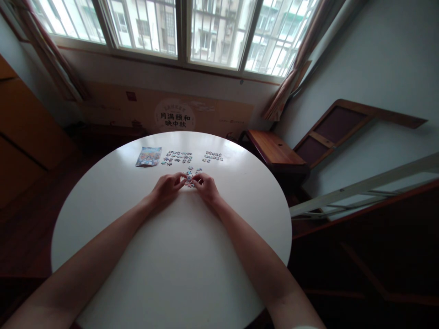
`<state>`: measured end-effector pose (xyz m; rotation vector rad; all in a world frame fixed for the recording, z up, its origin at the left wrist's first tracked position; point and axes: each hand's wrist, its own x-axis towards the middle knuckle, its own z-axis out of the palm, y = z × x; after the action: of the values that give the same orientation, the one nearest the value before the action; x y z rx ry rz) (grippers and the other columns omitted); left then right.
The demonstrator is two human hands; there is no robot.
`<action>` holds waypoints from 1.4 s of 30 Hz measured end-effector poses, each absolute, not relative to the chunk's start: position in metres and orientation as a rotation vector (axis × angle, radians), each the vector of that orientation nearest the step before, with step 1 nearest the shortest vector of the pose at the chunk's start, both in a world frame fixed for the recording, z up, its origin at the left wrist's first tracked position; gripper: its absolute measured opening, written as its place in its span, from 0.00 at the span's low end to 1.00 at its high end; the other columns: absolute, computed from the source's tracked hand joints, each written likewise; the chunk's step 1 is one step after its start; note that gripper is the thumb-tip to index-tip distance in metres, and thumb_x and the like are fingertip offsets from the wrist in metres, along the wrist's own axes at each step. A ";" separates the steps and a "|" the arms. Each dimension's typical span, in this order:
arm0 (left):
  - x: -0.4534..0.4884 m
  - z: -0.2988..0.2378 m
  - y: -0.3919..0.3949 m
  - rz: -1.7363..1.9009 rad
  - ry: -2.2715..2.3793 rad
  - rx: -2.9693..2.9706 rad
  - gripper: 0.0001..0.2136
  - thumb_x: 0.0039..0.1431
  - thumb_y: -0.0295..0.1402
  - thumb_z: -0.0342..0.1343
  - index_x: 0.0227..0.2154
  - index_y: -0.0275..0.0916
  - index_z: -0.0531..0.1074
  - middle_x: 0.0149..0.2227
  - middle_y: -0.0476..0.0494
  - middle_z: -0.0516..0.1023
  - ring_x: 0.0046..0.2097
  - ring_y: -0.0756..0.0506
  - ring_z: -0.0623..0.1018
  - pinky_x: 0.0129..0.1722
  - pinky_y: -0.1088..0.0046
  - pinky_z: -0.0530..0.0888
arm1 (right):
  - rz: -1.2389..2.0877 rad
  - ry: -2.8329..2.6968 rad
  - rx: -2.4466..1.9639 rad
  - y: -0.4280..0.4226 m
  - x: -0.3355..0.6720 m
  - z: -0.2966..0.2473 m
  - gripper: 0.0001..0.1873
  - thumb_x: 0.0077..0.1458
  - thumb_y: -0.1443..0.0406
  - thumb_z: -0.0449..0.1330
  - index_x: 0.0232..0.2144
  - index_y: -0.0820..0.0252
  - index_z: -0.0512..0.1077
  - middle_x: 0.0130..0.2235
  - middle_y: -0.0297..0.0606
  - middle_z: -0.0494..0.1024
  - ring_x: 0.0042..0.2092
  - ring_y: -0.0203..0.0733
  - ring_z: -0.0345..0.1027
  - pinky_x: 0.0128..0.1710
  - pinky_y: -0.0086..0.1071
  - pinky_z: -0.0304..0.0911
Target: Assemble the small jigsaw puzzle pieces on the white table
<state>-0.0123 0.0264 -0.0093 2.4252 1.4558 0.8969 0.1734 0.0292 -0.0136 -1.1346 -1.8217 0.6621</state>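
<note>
My left hand (168, 185) and my right hand (207, 186) meet over a small cluster of jigsaw pieces (190, 184) on the white round table (164, 256). Thumb and forefinger of each hand are drawn together in a pinch at the cluster's edges, on a jigsaw piece; the fingers partly cover the pieces. Just beyond the fingertips lie a few loose jigsaw pieces (190, 169). Farther back, several pieces are spread in rows as a left group (178, 156) and a right group (214, 156). Left of these lies a colourful picture sheet or packet (149, 156).
Past the table's far right edge stands a wooden chair or bench seat (274, 148). A long box with Chinese writing (212, 112) rests against the wall under the barred windows (219, 32). A pale metal ladder-like frame (363, 187) slants along the right.
</note>
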 end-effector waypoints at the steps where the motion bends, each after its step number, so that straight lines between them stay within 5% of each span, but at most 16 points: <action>1: -0.012 -0.009 0.026 0.896 1.456 2.427 0.13 0.60 0.39 0.49 0.39 0.39 0.74 0.21 0.52 0.72 0.23 0.53 0.69 0.26 0.78 0.61 | 0.658 -1.826 -1.139 0.029 0.173 -0.014 0.05 0.51 0.67 0.58 0.30 0.62 0.74 0.30 0.35 0.75 0.29 0.31 0.65 0.32 0.26 0.61; 42: -0.012 -0.009 0.027 0.889 1.443 2.454 0.12 0.59 0.37 0.50 0.37 0.38 0.76 0.20 0.51 0.72 0.23 0.52 0.69 0.26 0.78 0.61 | 0.623 -1.869 -1.138 0.032 0.173 -0.020 0.05 0.52 0.67 0.58 0.29 0.61 0.74 0.30 0.35 0.75 0.30 0.33 0.65 0.33 0.27 0.61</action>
<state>-0.0124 0.0268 -0.0094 2.4536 1.4425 0.8889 0.1733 0.0323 -0.0198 -1.1383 -1.8691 0.6233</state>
